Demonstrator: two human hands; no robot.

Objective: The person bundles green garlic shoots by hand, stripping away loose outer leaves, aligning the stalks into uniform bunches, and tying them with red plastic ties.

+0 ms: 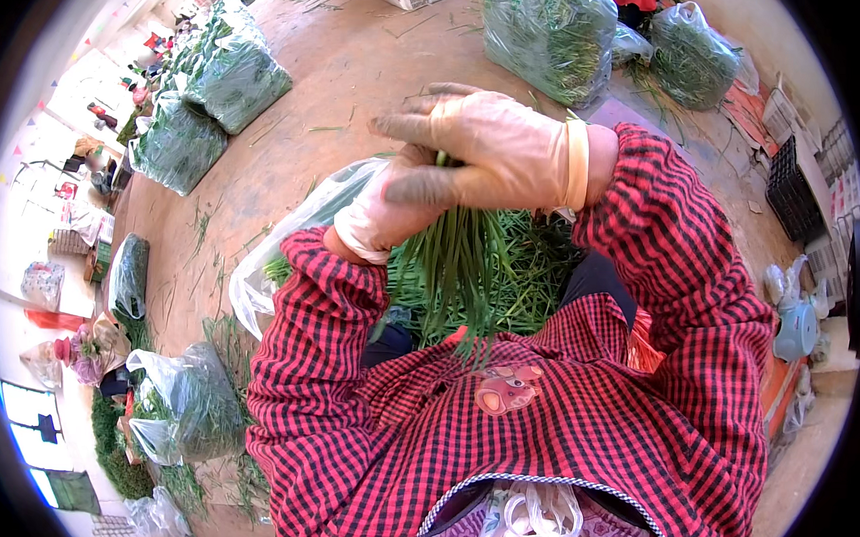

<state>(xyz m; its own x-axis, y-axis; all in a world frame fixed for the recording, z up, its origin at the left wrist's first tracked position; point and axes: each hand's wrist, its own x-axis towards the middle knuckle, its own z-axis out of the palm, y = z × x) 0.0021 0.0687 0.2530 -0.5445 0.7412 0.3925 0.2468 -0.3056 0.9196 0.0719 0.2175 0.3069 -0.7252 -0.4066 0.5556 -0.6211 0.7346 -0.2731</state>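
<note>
A bunch of long, thin green leafy stalks (462, 269) hangs down in front of my chest. My left hand (404, 204), in a thin pale glove, is closed around its upper end. Over the top of the bunch lies my right hand (477, 149), gloved too, its soiled fingers stretched out and slightly blurred; its thumb crosses in front of my left hand. Beneath the bunch a heap of the same greens (536, 279) lies by my lap. A clear plastic bag (259, 277) with greens in it is beside my left forearm.
Large plastic bags of greens stand at the top (551, 45), at the upper left (238, 77) and at the lower left (212, 396). Loose stalks litter the brown floor (308, 87). A black crate (795, 189) and a light blue container (796, 331) are on the right. People are far left.
</note>
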